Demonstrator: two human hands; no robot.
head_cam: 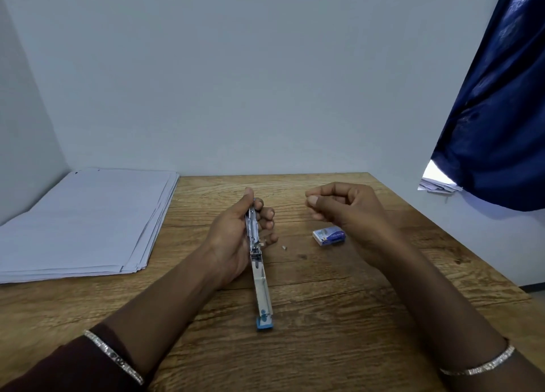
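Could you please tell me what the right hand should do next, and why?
Probably bring the right hand across to the stapler: the left hand holds it swung open, and the right fingertips are pinched together near the small box.

Head view: forward-down, close over left hand (236,238), right hand (345,211), table (324,347).

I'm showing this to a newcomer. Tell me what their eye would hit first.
First the swung-open stapler at the middle of the wooden table, its far end gripped by the left hand and its blue-tipped end nearest the viewer. Next the right hand raised beside it, fingertips pinched together, near a small blue-and-white box on the table. A dark blue curtain hangs at upper right.
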